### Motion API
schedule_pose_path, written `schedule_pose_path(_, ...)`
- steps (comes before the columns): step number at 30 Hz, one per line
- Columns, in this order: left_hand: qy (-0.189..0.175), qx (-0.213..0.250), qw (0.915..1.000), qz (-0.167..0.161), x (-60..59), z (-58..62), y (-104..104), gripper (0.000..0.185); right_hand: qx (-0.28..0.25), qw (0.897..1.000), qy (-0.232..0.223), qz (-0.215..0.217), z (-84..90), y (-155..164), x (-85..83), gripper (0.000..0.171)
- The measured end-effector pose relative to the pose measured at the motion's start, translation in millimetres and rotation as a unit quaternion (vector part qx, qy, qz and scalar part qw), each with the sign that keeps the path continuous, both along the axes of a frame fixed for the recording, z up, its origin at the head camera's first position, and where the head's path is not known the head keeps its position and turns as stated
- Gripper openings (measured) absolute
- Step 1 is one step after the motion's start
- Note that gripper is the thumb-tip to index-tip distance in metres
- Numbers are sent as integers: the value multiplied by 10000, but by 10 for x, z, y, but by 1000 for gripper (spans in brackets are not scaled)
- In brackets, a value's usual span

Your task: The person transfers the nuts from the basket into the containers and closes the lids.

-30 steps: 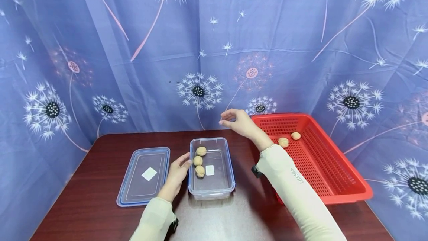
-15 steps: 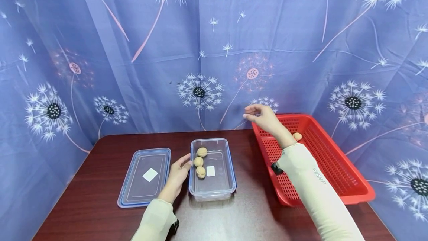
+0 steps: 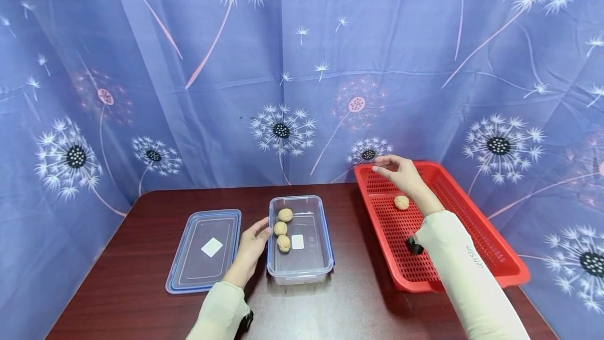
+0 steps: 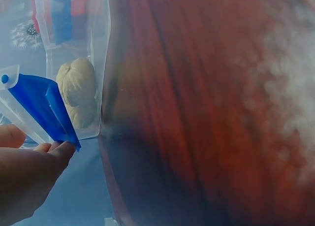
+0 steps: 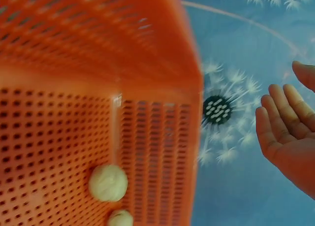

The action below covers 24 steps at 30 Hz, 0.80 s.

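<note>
Three walnuts [image 3: 280,229] lie in a row along the left side of a clear plastic food container [image 3: 302,276]. My left hand [image 3: 252,245] rests at that side, and its fingertips touch the end of the container's blue side strip [image 4: 47,105] in the left wrist view. Over the back left of a red plastic basket [image 3: 396,277] is my right hand [image 3: 401,172], fingers loosely bent and nothing between them. Just below it in the head view lies a walnut [image 3: 401,202]. The right wrist view shows a second walnut [image 5: 120,218], hidden behind my hand in the head view.
A clear lid with a blue seal [image 3: 204,251] lies flat on the dark wooden table [image 3: 127,261], left of my left hand. Behind the table hangs a blue curtain [image 3: 212,119] with dandelion prints.
My right hand has moved right, from between the container and the basket to over the basket. The left hand stays at the container, and the three walnuts there lie unchanged.
</note>
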<state>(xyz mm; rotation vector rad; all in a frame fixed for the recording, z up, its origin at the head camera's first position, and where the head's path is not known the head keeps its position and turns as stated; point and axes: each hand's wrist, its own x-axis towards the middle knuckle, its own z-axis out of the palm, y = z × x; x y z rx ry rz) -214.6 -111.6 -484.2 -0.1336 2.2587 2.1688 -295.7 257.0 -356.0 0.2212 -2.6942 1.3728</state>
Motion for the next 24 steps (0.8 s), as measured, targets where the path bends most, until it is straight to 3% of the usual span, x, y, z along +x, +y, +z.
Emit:
schedule_pose_path(18, 29, -54, 10000, -7, -13, -38, -3, 40, 45, 9966, 97, -818, -529, 587, -43, 45)
schedule_pose_path(24, -3, -86, 9999, -56, -13, -21, -1, 41, -126, 9953, -255, -923, -680, 703, -21, 46)
